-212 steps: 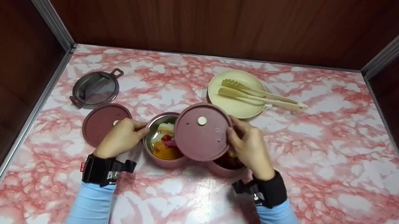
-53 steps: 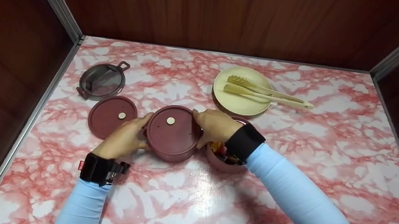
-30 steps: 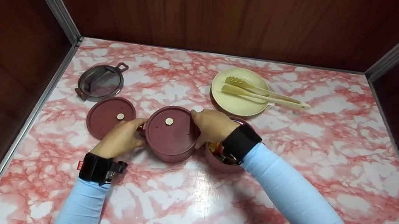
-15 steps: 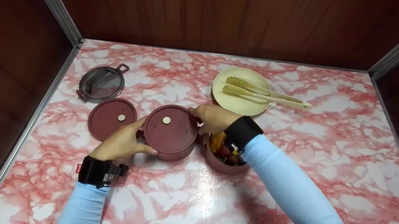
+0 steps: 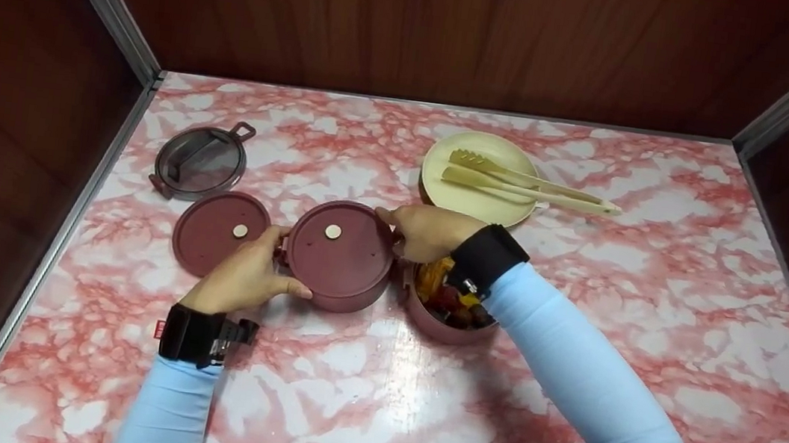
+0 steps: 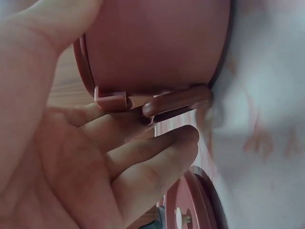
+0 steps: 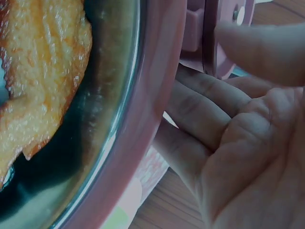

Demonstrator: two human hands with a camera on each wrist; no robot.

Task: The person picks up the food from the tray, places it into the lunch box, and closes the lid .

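A round maroon lunch box [image 5: 348,303] stands mid-table with its lid [image 5: 336,267] lying on top. My left hand [image 5: 242,277] holds its left side: the thumb lies along the front rim, and the fingers reach to the side clip [image 6: 177,101], which sticks out from the wall in the left wrist view. On the far right edge, my right hand [image 5: 429,233] grips the rim, thumb on the lid edge and fingers below at the other clip. Below my right wrist sits a second, uncovered lunch box [image 5: 447,332] with food; golden-brown food [image 7: 45,71] fills part of the right wrist view.
A spare maroon lid [image 5: 211,240] lies left of my left hand. Behind it stands a small dark pot with a glass lid [image 5: 205,167]. A cream plate [image 5: 468,204] bearing tongs [image 5: 541,194] is at the back. Wooden panels [image 5: 418,29] enclose the table.
The lid, earlier held tilted over the food by my right hand, now covers the lunch box. My left thumb has come onto the front rim; my right hand has shifted slightly toward the back.
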